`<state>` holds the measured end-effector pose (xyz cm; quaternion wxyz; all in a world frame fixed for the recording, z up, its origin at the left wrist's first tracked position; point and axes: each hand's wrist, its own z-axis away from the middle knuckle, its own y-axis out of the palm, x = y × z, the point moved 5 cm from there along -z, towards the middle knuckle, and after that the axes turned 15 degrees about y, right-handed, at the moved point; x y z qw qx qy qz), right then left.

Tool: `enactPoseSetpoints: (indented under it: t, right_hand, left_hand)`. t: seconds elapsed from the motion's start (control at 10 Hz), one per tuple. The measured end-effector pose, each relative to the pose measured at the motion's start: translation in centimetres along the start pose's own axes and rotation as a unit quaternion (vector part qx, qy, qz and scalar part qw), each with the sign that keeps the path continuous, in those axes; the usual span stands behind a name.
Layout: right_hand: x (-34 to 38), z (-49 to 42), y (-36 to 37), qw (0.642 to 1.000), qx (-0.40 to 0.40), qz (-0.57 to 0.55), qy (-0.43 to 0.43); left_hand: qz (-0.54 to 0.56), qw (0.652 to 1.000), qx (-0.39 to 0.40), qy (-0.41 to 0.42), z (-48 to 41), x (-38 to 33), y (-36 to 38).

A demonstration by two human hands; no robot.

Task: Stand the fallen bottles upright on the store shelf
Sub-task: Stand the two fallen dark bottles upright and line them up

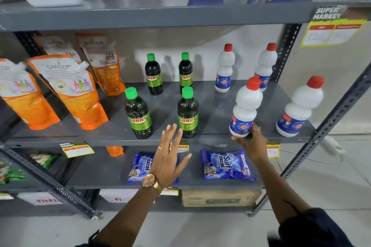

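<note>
1. The left hand point(168, 154) is held open, fingers spread, below centre of the frame, touching nothing.
2. The right hand point(251, 142) is opened around the base of a white bottle point(245, 108), right of centre; fingertip contact is likely, but no firm grip is seen.
3. This bottle looks tilted at the shelf point(216, 106) edge; the waist is judged the best hold.
4. The plastic is judged smooth, stiff and fairly heavy if full; the contents cannot be seen.
5. Dark liquid is seen in four green-capped bottles point(138, 114), all upright.
</note>
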<state>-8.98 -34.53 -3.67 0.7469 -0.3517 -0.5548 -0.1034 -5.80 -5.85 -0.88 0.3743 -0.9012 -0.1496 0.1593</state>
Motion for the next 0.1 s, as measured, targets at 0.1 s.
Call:
enactPoseSetpoints:
  t: [0.1]
  right_hand:
    - [0.68, 0.69, -0.21, 1.0, 0.014, -0.012, -0.004]
  left_hand:
    - [-0.029, 0.995, -0.031, 0.093, -4.46, -1.17, -2.84]
